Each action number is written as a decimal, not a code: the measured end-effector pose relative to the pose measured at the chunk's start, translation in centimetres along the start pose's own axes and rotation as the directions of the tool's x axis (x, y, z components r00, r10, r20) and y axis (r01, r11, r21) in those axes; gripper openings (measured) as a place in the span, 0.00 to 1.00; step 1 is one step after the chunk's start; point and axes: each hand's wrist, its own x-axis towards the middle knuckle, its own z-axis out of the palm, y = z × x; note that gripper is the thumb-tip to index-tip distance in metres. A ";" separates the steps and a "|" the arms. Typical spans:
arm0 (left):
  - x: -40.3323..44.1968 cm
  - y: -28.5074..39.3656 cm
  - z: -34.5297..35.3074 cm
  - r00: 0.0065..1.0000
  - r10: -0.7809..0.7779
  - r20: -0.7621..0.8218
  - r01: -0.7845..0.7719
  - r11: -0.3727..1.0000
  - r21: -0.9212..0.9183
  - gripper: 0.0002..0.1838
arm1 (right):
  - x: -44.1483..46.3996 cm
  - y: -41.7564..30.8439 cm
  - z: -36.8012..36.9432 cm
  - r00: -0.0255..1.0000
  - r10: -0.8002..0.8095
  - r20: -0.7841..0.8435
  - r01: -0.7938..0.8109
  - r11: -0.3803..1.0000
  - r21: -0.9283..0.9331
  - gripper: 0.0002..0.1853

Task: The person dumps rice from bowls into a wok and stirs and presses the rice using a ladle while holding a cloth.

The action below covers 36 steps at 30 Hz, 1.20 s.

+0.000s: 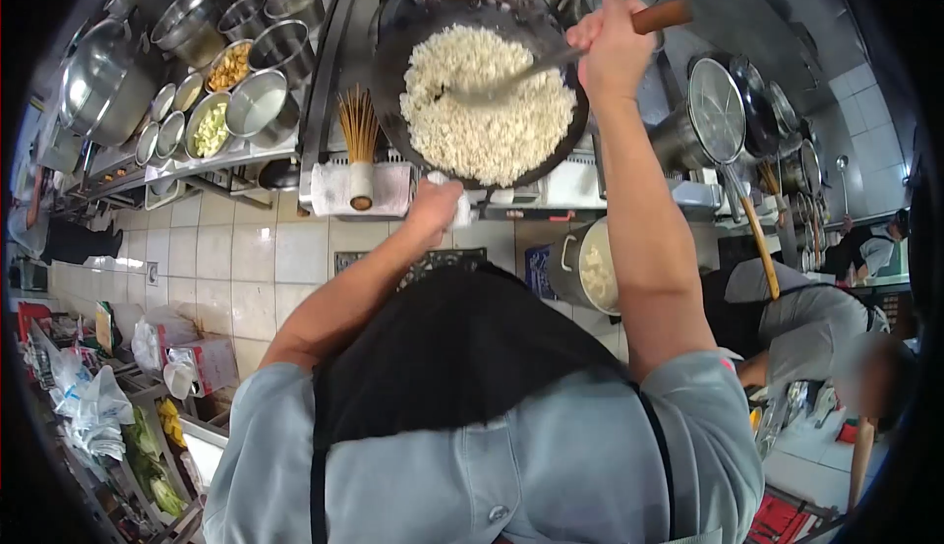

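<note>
A black wok (390,116) on the stove holds a broad heap of white, crumbly rice (492,146). My right hand (618,47), above the wok's right rim, is wrapped round a metal wok ladle with a wooden handle end (661,17). The ladle's head is blurred by motion and lies in the rice. At the near rim, my left hand (438,205) is closed on a folded white cloth (462,208) against the wok's edge. A bamboo wok brush (359,141) rests on a white cloth left of the wok.
Metal pots and ingredient bowls (208,126) crowd the left shelf. A wire strainer (715,111) with a long handle leans on a pot at right. Below the stove stands a large pot (595,269). A co-worker in a grey shirt (821,318) bends at the right.
</note>
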 end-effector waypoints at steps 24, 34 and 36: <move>-0.7 1.0 1.8 0.996 -0.073 0.052 0.073 0.997 -0.007 0.06 | -4.7 -6.4 4.8 0.991 -0.034 0.128 0.085 0.901 -0.424 0.16; -1.0 1.2 2.2 0.999 -0.013 0.050 0.018 0.995 -0.102 0.07 | -1.8 -7.7 3.0 0.992 -0.035 0.119 0.089 0.867 -0.490 0.17; -1.0 1.3 2.1 0.999 -0.011 0.049 0.016 0.995 -0.094 0.06 | -1.9 -6.9 1.0 0.991 -0.061 0.123 0.122 0.796 -0.593 0.16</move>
